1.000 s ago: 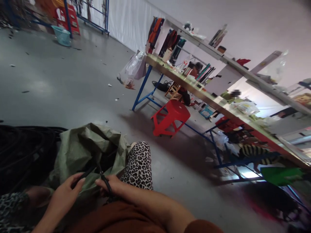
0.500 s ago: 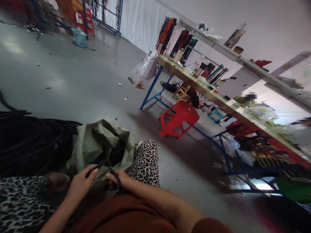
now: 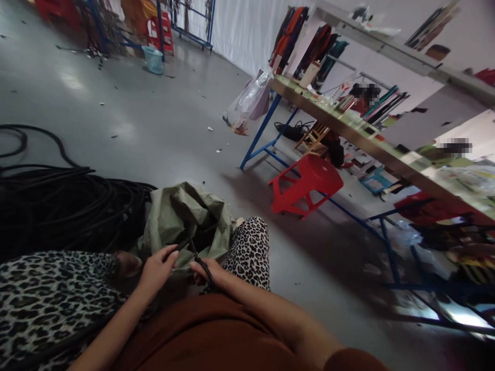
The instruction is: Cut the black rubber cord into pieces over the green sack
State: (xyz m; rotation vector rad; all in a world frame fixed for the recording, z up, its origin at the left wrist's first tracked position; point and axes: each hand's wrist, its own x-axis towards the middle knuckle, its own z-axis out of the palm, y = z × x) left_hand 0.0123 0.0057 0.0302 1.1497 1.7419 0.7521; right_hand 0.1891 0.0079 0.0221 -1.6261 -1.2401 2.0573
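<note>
My left hand (image 3: 159,265) pinches a short end of black cord (image 3: 183,245) between thumb and fingers. Dark-handled scissors (image 3: 208,273) are gripped in my right hand (image 3: 215,274), their blades pointing up beside the cord's tip. Whether the blades touch the cord I cannot tell. Below both hands, between my knees, an olive-green woven sack (image 3: 164,214) stands with its mouth open and dark pieces inside. A big heap of coiled black cord (image 3: 73,206) lies on the floor to the left of the sack.
A red plastic stool (image 3: 315,178) stands in front of a long worktable (image 3: 348,126) with blue legs. From the table's end hangs a clear plastic bag (image 3: 253,100). Further back is a light-blue basket (image 3: 153,61). Small scraps dot the grey floor. People are partly visible behind the table.
My view has swung left, so the scene sits further right and more of the cord heap shows. The hands keep hold of the cord and scissors, close together over the sack.
</note>
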